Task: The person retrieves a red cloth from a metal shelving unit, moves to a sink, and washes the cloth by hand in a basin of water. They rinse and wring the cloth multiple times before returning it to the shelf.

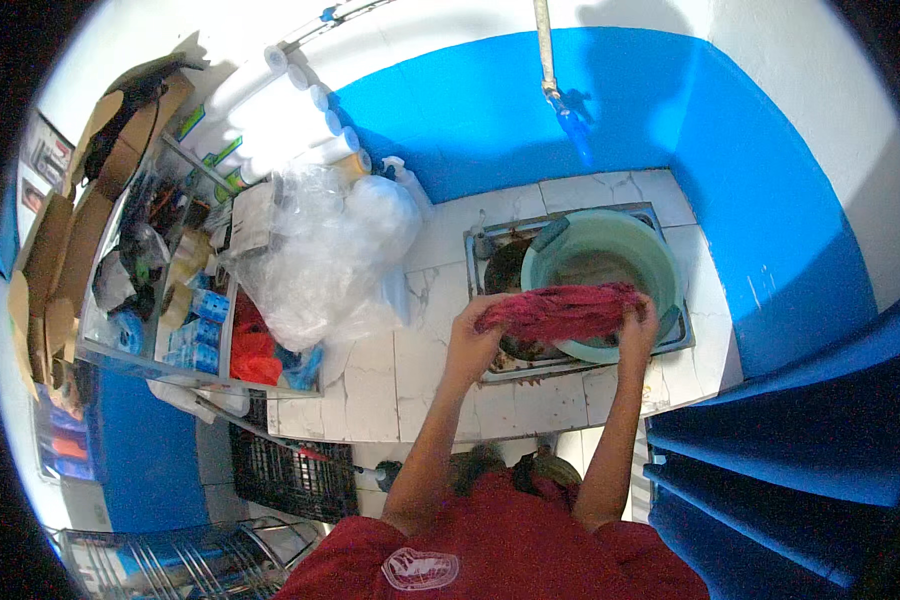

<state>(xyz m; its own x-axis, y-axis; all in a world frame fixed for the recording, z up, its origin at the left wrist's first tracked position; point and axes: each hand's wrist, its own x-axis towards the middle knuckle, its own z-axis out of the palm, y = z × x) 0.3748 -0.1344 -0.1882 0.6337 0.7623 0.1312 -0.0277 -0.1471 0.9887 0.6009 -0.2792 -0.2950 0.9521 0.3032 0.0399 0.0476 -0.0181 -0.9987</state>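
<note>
A dark red cloth [565, 312], bunched lengthwise, stretches between my two hands over the front of a green plastic basin [670, 255]. My left hand [478, 330] is closed round the cloth's left end. At the other end, my right hand [638, 322] grips it with the fingers closed. The basin sits in a metal sink [475, 265] set into a tiled counter, and some murky water seems to lie in its bottom. Part of the basin's near side is hidden behind the cloth.
A blue tap [575, 130] hangs from a pipe above the basin. Left on the counter are a large clear plastic bag [315, 240], a spray bottle [402, 175] and a shelf unit [150, 350] with blue packs. A blue curtain [800, 430] hangs at right. A black crate [295, 470] stands below.
</note>
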